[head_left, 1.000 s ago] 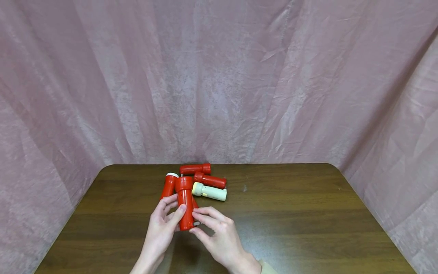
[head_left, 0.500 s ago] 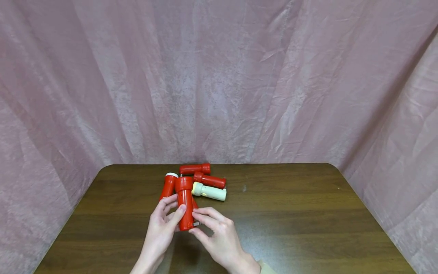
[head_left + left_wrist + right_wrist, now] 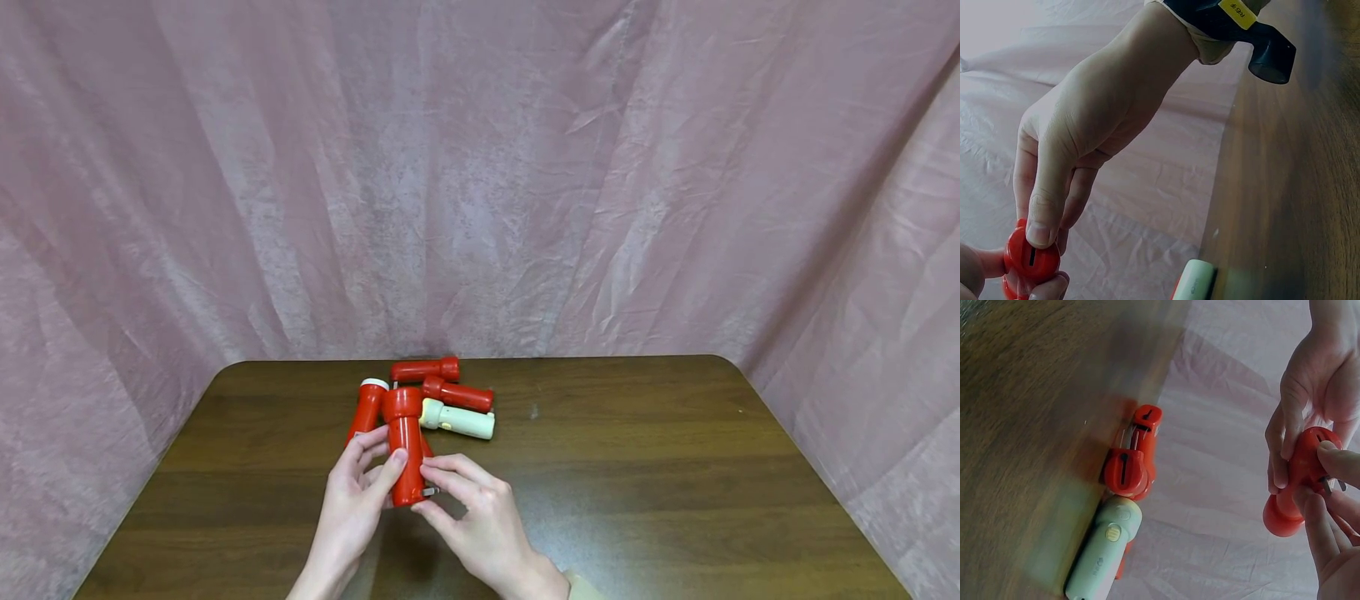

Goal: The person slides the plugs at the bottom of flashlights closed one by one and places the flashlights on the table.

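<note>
My left hand (image 3: 351, 498) grips a red flashlight (image 3: 406, 442) around its body, thumb on top, the wide head pointing away from me. At its near end my right hand (image 3: 483, 515) touches the flashlight's side with its fingertips, beside metal plug prongs (image 3: 431, 492) that stick out there. The right wrist view shows the prongs (image 3: 1327, 485) next to the right fingers. In the left wrist view the end cap (image 3: 1032, 256) has a dark slot, and the left thumb lies against it.
Beyond the hands on the wooden table (image 3: 637, 467) lie a pale green flashlight (image 3: 463, 422), a red one (image 3: 463, 395), another red one at the back edge (image 3: 425, 369), and a red one with a white rim (image 3: 368, 408) on the left. Pink cloth (image 3: 480, 183) hangs behind.
</note>
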Available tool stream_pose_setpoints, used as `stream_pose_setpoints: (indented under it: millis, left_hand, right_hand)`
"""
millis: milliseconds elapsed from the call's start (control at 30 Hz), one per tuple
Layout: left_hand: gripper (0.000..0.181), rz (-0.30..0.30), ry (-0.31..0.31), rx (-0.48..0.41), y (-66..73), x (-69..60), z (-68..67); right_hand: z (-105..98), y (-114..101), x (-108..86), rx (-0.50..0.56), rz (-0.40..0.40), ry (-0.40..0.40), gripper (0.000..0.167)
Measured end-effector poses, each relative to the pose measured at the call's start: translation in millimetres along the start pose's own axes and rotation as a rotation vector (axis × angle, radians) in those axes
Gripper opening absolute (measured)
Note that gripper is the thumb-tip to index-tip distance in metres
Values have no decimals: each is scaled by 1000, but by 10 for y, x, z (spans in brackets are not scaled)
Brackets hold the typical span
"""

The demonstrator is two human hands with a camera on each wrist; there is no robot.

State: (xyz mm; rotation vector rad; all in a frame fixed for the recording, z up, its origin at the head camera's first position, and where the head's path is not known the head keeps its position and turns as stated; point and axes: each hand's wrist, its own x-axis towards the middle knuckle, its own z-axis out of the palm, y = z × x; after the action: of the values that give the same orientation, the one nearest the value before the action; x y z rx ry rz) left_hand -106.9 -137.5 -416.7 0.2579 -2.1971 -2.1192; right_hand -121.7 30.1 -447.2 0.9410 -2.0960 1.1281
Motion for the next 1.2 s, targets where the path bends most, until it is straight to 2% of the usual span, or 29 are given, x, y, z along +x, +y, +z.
stream_pose_setpoints:
  millis: [467, 733, 933, 1200]
  left_hand:
    - [52, 18, 6, 11, -20, -9, 3]
    - [52, 23, 8, 16, -21, -12, 8]
    - [51, 24, 23, 15, -15, -12, 27]
    - [52, 15, 28, 26, -17, -28, 34]
  right_hand:
    - [10, -4, -8, -19, 13, -5, 38]
    - [14, 0, -8, -21, -37, 33, 41]
    - [17, -5, -14, -20, -21, 26, 39]
    - [46, 27, -30, -60, -86, 64, 43]
